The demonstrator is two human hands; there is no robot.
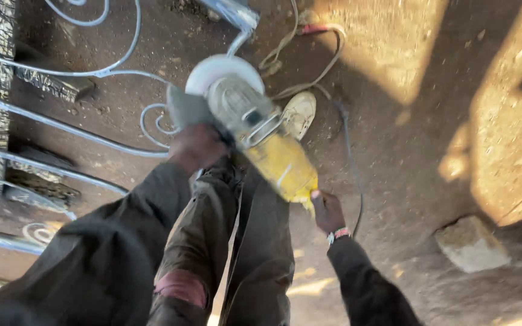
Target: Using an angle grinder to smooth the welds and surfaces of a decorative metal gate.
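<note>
sleeves: dark jacket arms fill the bottom of the frame, nearest the lens — left one bulks up bottom-left, right one rises from bottom-centre-right
trousers (243, 253): olive-brown, between the two arms; reddish patch low on the left leg
left hand (196, 147): fingers clenched round the side handle at the head of the angle grinder (255, 133)
right hand (327, 211): closed on the rear tip of the yellow body; beaded wristband (338, 234) just below it
grinder position: held in the air above the legs, tilted — metal head and disc guard up-left, yellow tail down-right; motion-blurred
disc guard (222, 69): pale, round, just beside a curl of the grey metal scrollwork frame (61, 130); cannot tell whether they touch
cable (351, 157): dark, runs from near the right hand up across the dirt
shoe (298, 113): pale, on the ground behind the grinder body
rope (309, 78): light cord looped on the dirt near the top, with a red piece
stone (471, 244): pale block on the ground at right, well apart from both hands
ground (406, 72): bare dirt, sun patches at right
</note>
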